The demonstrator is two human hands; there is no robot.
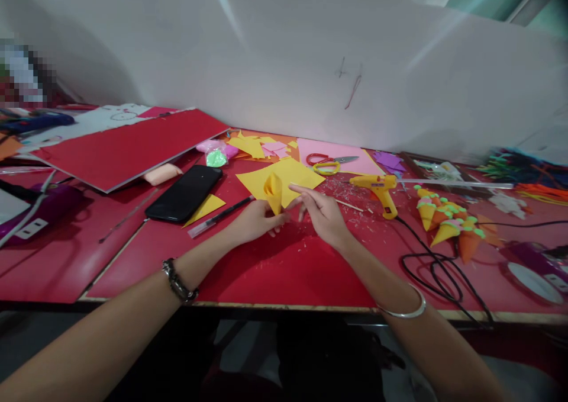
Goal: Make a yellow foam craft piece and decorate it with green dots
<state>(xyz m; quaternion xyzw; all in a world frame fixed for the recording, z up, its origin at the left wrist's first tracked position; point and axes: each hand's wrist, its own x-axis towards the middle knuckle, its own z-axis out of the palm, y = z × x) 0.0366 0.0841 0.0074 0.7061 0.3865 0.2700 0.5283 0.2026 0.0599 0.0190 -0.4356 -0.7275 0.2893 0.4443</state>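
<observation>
A small rolled yellow paper cone [273,193], wide end up, stands between the thumb and fingers of my left hand [257,219]. Just right of it is my right hand [323,214], its index finger stretched out and the other fingers partly bent, with nothing visible in it. Behind the cone, a yellow paper sheet [252,180] lies flat. A pen [222,215] rests left of my left hand. To the right of my right hand lies a yellow glue gun [381,190] with a glue stick [452,183] in its back.
Scissors [328,164] lie at the back near paper scraps [248,146]. A black phone [184,193] and a red board [142,144] are on the left. Finished-looking paper cones [450,221] and the glue gun's looped cord [435,272] occupy the right. A white wall [275,64] bounds the table.
</observation>
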